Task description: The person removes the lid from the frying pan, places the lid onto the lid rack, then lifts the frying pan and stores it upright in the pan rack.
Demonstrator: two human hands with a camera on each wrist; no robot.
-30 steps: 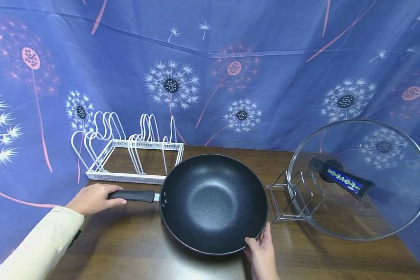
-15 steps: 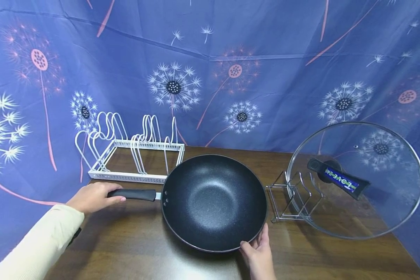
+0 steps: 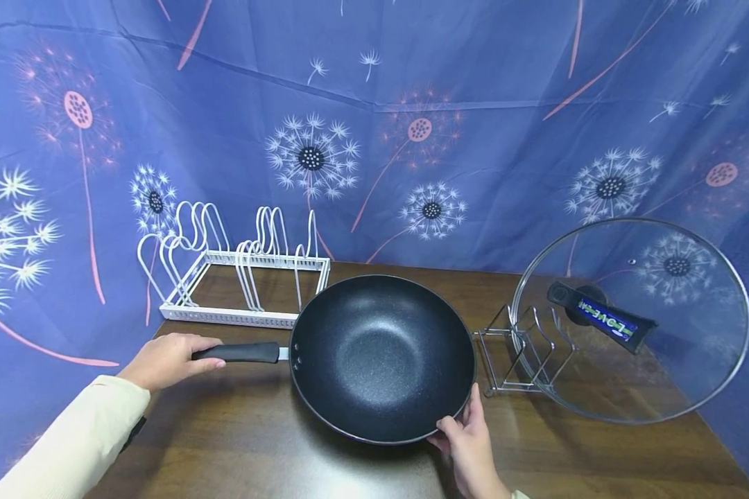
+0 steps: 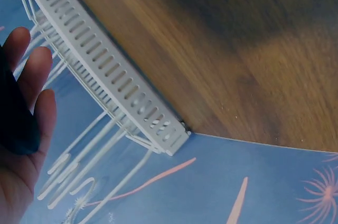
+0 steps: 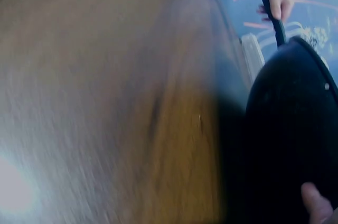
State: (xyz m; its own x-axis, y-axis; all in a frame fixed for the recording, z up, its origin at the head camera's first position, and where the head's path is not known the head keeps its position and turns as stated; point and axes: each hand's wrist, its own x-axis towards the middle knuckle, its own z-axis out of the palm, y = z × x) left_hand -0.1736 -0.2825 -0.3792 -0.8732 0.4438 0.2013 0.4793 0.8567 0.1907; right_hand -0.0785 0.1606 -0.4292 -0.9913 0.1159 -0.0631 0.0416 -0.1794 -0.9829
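- a round, black pan [image 3: 383,359] is in the middle of the head view, its inside facing up; whether its base touches the brown table [image 3: 256,436] cannot be told.
- the pan's black handle [image 3: 250,352] points to nine o'clock, with the left hand [image 3: 171,361] at its far end, thumb and forefinger clamped on it from either side.
- between four and five o'clock, the right hand [image 3: 471,447] pinches the pan's rim, thumb on top, other fingers curled beneath and partly hidden.
- at ten o'clock from the pan, a white rack [image 3: 227,317] with curved hoops stands on the table.
- at three o'clock, a small wire rack [image 3: 527,387] holds a large glass lid [image 3: 680,374], tilted, its dark knob toward the viewer.
- behind everything, toward twelve o'clock, hangs a blue cloth [image 3: 505,159] with dandelions.
- the left wrist view adds what the head view hides: three fingertips of the left hand, spaced apart, with the handle's dark end against the palm.
- the right wrist view alone shows the pan's outer side, dark and blurred; one digit of the right hand appears at five o'clock, which one cannot be told.
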